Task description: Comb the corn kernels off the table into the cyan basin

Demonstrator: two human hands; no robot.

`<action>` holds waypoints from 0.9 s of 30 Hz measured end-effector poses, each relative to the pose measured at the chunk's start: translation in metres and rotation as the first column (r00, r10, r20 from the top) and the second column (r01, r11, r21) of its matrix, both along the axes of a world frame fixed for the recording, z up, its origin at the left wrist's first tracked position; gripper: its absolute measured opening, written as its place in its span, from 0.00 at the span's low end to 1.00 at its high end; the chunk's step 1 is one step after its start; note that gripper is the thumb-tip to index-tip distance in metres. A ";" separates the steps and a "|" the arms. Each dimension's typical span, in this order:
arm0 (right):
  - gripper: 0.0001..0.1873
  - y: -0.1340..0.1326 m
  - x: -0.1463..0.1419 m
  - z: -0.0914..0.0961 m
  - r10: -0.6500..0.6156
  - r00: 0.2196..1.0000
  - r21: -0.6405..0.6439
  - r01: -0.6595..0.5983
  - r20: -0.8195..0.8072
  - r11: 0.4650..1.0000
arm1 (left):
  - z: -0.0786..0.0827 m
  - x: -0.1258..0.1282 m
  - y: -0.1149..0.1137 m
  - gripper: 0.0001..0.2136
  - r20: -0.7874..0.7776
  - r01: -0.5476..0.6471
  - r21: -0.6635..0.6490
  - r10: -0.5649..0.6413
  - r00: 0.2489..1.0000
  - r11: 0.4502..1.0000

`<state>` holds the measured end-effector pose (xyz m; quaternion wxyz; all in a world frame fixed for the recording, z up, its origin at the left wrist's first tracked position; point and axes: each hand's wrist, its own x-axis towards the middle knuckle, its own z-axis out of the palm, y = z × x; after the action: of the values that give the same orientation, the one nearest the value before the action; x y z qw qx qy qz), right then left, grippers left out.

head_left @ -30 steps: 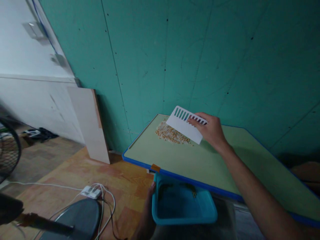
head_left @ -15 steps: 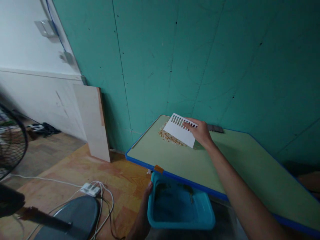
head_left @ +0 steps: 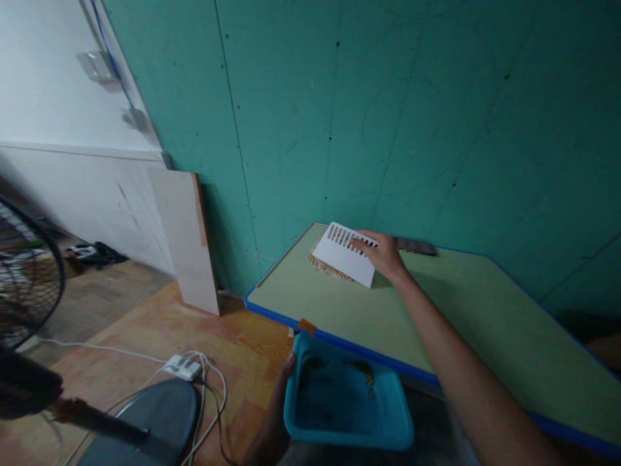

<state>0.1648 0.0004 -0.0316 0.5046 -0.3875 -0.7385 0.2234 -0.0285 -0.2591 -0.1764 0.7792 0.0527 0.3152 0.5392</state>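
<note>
My right hand (head_left: 381, 254) grips a white slotted plastic scraper (head_left: 339, 257) by its slotted edge, fingers through or over the slots. The scraper stands tilted on the pale green tabletop (head_left: 301, 298), right over a pile of small yellow-brown grains or beans (head_left: 330, 268), part of which it hides. Below the table's edge, my left hand (head_left: 286, 378) holds a blue plastic tub (head_left: 349, 435) by its left side; most of its fingers are hidden. Some of the same small pieces (head_left: 369, 378) lie inside the tub.
A dark flat bar (head_left: 416, 246) lies at the table's back edge by the green wall (head_left: 291, 129). Orange tape (head_left: 306, 325) marks the blue front edge. On the left are a fan base (head_left: 145, 421), a power strip with cables (head_left: 182, 367) and a leaning board (head_left: 187, 243).
The scraper has shifted slightly left and lower over the pile, covering more of it. My left hand and the tub stay almost in place; the view has turned a little.
</note>
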 end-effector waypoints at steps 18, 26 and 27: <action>0.19 -0.001 -0.006 0.003 0.041 0.998 0.015 -0.042 0.039 0.999 | 0.002 -0.002 -0.001 0.34 -0.033 -0.010 -0.036 0.009 0.999 0.999; 0.18 -0.006 -0.008 0.006 0.074 0.996 0.005 -0.075 0.055 0.997 | 0.004 -0.003 0.000 0.33 -0.053 -0.013 -0.039 0.011 0.999 0.999; 0.18 -0.008 -0.009 0.007 0.080 0.995 -0.010 -0.080 0.053 0.997 | 0.004 -0.003 0.000 0.33 -0.054 -0.012 -0.040 0.010 0.999 0.999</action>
<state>0.1561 -0.0075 -0.0247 0.4738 -0.3653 -0.7658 0.2359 -0.0320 -0.2594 -0.1727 0.7683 0.0497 0.3470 0.5355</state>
